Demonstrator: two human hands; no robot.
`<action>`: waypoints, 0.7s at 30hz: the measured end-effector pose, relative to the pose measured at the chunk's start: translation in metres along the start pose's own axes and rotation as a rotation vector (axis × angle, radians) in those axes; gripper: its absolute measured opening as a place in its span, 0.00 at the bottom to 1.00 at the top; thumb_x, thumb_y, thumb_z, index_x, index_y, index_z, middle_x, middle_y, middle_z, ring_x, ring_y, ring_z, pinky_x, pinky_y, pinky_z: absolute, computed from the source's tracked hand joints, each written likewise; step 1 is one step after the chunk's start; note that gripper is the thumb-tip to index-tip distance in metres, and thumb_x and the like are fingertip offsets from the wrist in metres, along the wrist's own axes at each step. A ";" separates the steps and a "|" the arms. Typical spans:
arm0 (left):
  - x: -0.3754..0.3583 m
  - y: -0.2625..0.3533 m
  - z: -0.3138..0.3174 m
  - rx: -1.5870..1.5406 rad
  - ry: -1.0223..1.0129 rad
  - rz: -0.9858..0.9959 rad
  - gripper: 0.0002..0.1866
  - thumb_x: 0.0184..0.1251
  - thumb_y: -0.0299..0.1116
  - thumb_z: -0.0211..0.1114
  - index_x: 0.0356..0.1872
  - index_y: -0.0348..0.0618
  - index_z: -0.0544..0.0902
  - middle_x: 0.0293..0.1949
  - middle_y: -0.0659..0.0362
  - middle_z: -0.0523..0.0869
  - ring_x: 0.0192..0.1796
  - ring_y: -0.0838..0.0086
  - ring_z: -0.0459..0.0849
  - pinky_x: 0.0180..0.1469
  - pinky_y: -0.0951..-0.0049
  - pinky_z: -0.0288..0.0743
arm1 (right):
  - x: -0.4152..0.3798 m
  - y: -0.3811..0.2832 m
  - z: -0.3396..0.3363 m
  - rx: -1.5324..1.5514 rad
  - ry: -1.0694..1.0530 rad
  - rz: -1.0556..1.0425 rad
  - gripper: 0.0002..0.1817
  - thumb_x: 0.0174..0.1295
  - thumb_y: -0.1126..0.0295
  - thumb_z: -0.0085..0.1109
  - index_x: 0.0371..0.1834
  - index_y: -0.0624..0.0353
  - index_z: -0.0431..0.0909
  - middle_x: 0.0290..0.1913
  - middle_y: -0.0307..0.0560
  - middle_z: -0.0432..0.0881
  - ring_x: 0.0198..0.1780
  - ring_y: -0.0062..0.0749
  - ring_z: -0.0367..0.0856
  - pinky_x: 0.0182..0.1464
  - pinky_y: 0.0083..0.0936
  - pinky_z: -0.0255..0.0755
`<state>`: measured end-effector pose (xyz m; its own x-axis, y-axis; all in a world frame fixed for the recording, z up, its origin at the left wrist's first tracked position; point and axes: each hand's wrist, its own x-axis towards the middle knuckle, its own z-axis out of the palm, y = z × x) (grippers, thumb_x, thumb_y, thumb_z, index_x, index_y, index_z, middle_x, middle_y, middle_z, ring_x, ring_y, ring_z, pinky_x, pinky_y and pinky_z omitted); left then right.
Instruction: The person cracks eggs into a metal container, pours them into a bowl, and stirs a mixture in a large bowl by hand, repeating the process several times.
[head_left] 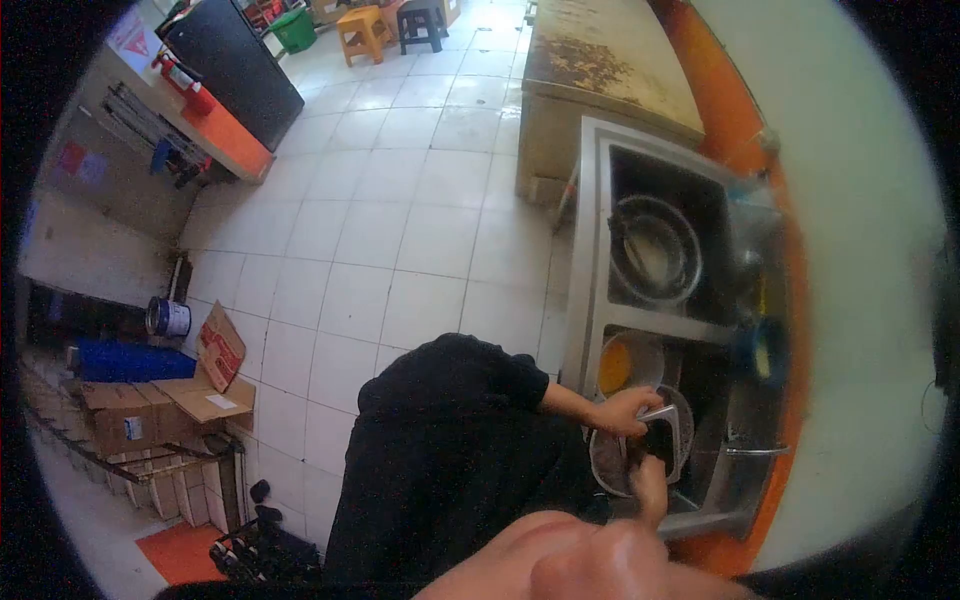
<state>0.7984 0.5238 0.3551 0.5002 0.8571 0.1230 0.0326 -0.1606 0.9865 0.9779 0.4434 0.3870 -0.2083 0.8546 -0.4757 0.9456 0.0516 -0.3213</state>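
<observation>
At the near basin of the steel sink (590, 235), my left hand (628, 411) is closed around the upper edge of a silver metal frame (681, 425) with a dark middle. My right hand (650, 478) reaches in just below, beside the frame's lower part; its fingers are partly hidden and I cannot tell what they hold. Under both hands sits a round, light-coloured bowl or basket (607, 466). Right beside my left hand is another round container (648, 352) with something orange-yellow (616, 362) in it.
A large round pan (690, 240) lies in the far basin. The tap (757, 452) juts from the wall side. A stained counter (610, 65) adjoins the sink. Cardboard boxes (135, 415) and a paint bucket (168, 317) stand across the tiled floor (400, 235); stools (363, 35) are farther off.
</observation>
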 end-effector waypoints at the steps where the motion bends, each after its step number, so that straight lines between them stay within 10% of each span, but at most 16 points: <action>1: 0.000 0.000 0.000 -0.001 0.011 0.014 0.19 0.41 0.27 0.62 0.41 0.40 0.75 0.41 0.49 0.73 0.48 0.54 0.73 0.49 0.61 0.67 | -0.002 -0.003 -0.002 0.030 0.018 -0.006 0.11 0.54 0.75 0.50 0.37 0.70 0.76 0.35 0.71 0.76 0.44 0.63 0.73 0.43 0.44 0.68; 12: 0.002 -0.001 -0.005 0.009 0.044 0.037 0.22 0.40 0.28 0.65 0.42 0.38 0.74 0.40 0.50 0.73 0.47 0.58 0.74 0.50 0.63 0.68 | -0.027 -0.039 -0.030 0.182 0.068 0.054 0.16 0.53 0.76 0.50 0.45 0.68 0.75 0.36 0.69 0.77 0.41 0.63 0.75 0.42 0.44 0.69; 21: 0.007 -0.008 -0.009 0.007 0.070 -0.140 0.22 0.44 0.29 0.67 0.44 0.38 0.75 0.41 0.53 0.77 0.47 0.65 0.76 0.50 0.66 0.71 | -0.047 -0.048 -0.034 0.442 0.430 0.044 0.35 0.50 0.81 0.57 0.65 0.46 0.64 0.31 0.50 0.82 0.33 0.34 0.81 0.40 0.31 0.74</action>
<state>0.7935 0.5359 0.3487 0.4286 0.9034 -0.0087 0.1038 -0.0396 0.9938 0.9505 0.4182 0.4531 0.0345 0.9876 -0.1533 0.7389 -0.1285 -0.6615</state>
